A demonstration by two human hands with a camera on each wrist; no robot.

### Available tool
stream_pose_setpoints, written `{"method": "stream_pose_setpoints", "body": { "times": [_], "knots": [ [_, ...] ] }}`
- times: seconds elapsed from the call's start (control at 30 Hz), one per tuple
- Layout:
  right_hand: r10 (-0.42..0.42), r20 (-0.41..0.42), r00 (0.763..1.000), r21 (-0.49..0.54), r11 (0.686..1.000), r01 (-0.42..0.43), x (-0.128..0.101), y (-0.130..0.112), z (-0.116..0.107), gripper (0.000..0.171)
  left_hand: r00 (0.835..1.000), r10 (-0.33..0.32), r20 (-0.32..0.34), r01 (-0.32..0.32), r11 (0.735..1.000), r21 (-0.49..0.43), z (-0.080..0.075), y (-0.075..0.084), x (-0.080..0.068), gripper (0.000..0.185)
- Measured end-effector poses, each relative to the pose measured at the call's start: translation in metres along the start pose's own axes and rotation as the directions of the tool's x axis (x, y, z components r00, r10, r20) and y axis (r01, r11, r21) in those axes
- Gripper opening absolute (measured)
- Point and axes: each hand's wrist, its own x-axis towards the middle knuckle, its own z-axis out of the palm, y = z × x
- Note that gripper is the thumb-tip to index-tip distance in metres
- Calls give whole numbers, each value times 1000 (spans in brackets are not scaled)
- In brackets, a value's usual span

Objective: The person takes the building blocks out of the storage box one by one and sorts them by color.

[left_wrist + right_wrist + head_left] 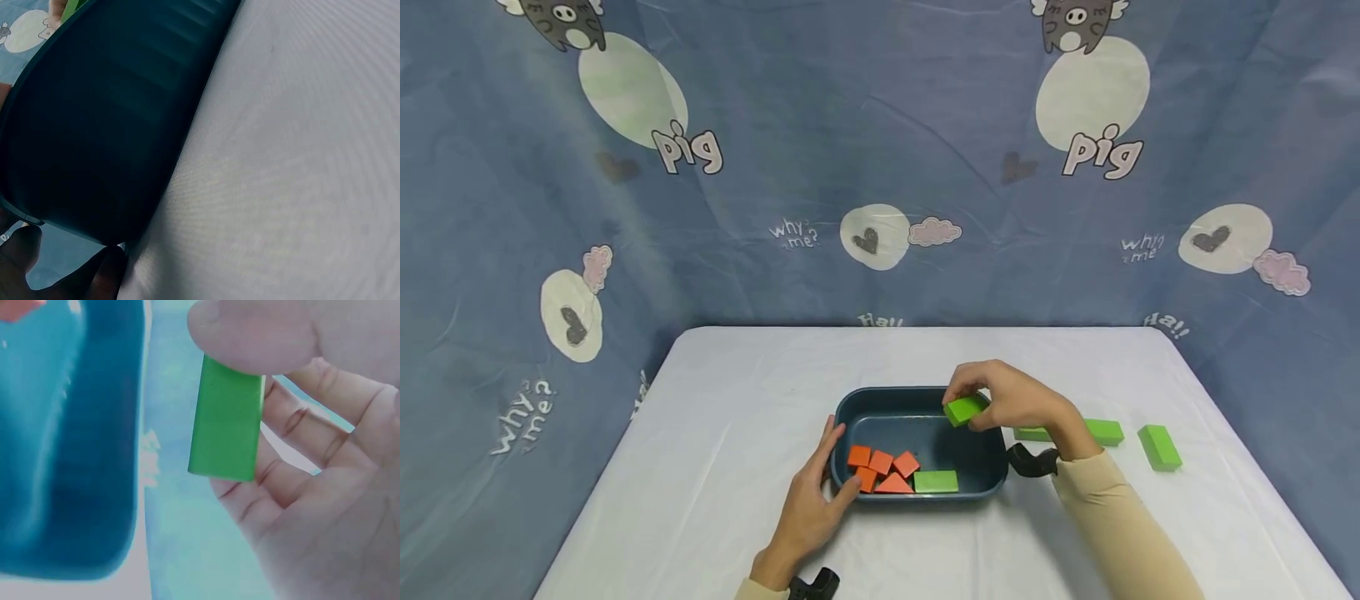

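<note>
**Green block pinched above the blue tub**

The right hand pinches a green block between thumb and curled fingers, holding it over the far right corner of the tub. In the right wrist view the thumb presses on the upper end of the block while the fingers back it from behind (its lower end sticks out free); the faces are flat, smooth and matte, the edges square.

The left hand lies against the tub's near left corner, fingers fairly straight along the outer wall, thumb at the rim. The left wrist view shows little more than the dark, smooth, rounded wall resting on the white cloth.

The tub is a dark blue-grey, shallow, oblong dish with rounded corners, seemingly plastic. Inside, along the near side, sit several orange blocks, among them a triangular one, and a flat green slab just beside them.

On the white table cover, right of the tub, lie more green blocks, one partly hidden behind the right wrist. A blue printed cloth hangs behind.
</note>
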Motion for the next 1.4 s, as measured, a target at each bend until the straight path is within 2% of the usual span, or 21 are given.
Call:
{"method": "stream_pose_setpoints", "body": {
  "times": [0.27, 0.5, 0.77, 0.9, 1.13, 1.4],
  "knots": [
    [73, -111, 991, -53, 995, -79, -44, 8, -23, 43, 1000, 2, -5, -2, 1000, 10, -5, -1, -1, 72],
    [131, -153, 980, -91, 985, -146, -73, 23, -27, 42, 1000, -18, -18, 18, 999, 31, -6, 0, 0, 73],
    [187, -162, 969, -90, 975, -203, -92, 38, -12, 41, 1000, -26, -16, 26, 1000, 12, -6, 1, -1, 73],
    [196, -195, 961, -133, 965, -224, -98, 49, 2, 41, 1000, -26, -12, 27, 1000, 6, -6, 1, -1, 73],
    [266, -250, 931, -184, 931, -316, -107, 59, 21, 42, 1000, -24, 0, 24, 1000, 4, -2, 0, 0, 73],
    [292, -299, 909, -218, 906, -363, -115, 61, 29, 44, 1000, -27, 11, 27, 1000, 12, 1, 3, 1, 73]
  ]
}}
